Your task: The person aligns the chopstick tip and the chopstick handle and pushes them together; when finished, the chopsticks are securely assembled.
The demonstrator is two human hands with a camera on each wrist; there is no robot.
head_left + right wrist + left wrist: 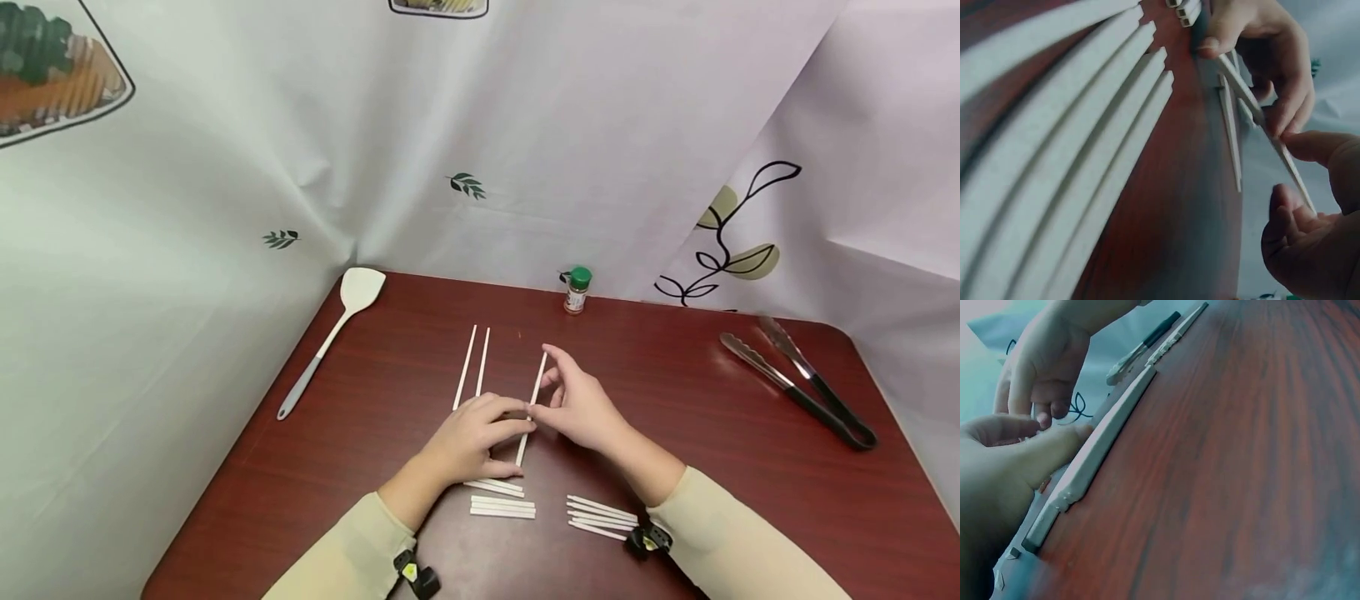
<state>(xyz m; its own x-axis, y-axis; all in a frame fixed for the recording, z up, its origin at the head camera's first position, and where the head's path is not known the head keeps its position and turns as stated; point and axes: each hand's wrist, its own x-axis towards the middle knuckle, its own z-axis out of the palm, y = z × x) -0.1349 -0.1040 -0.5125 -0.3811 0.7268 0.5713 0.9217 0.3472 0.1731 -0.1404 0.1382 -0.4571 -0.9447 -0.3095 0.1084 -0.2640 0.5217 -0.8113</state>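
Both hands hold a long thin white stick at a slant over the middle of the table. My left hand has its thumb at the near end and fingertips around the middle. From the other side, my right hand grips it with the thumb near the middle and a fingertip at the far end. Whether it is one piece or two end to end, I cannot tell. Two more long white sticks lie left of it, their near ends behind my left hand. The right wrist view shows the held stick between both hands.
Short white sticks lie in a group near my left forearm, and several more lie beside my right wrist. A spatula is at the left edge, a green-capped jar at the back, tongs at the right.
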